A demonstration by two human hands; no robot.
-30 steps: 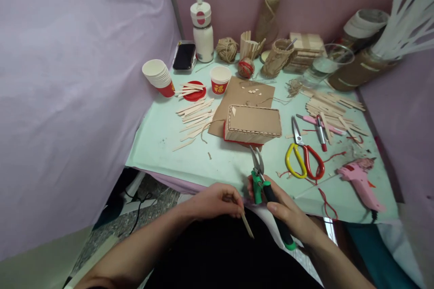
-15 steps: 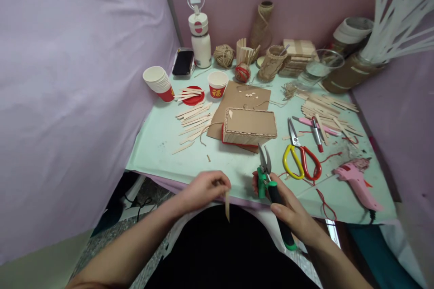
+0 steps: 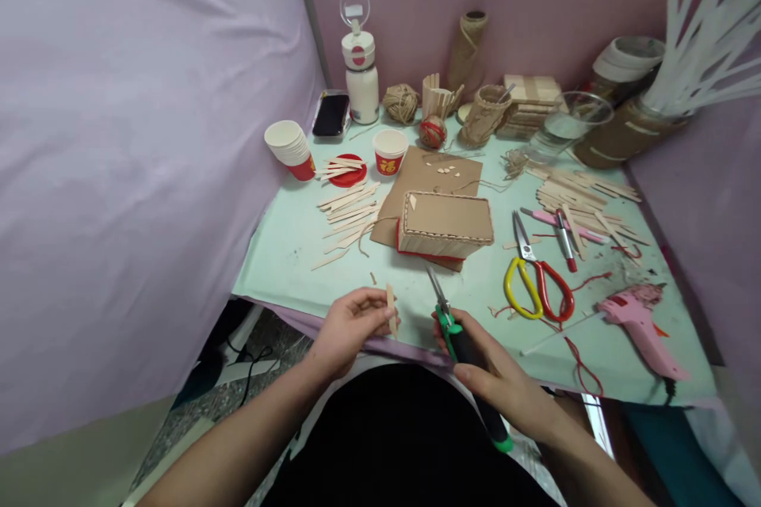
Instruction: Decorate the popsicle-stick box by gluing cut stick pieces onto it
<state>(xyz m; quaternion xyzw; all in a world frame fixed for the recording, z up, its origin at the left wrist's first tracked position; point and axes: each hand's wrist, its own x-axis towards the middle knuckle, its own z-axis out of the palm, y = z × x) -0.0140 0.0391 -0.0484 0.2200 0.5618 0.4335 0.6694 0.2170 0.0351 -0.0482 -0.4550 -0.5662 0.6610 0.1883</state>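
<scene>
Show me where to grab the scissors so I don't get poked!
Best to grip the yellow and red handle loops, coming from the near edge of the table. The scissors lie flat with both loops toward you, and the pointed blades aim away, so your fingers should stay clear.

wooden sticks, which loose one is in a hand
The single stick between the left hand's fingers, pointing up. The other loose sticks lie on the tabletop or red disc, untouched.

Matt wooden stick (image 3: 390, 297); metal shear blades (image 3: 437, 285)
</scene>
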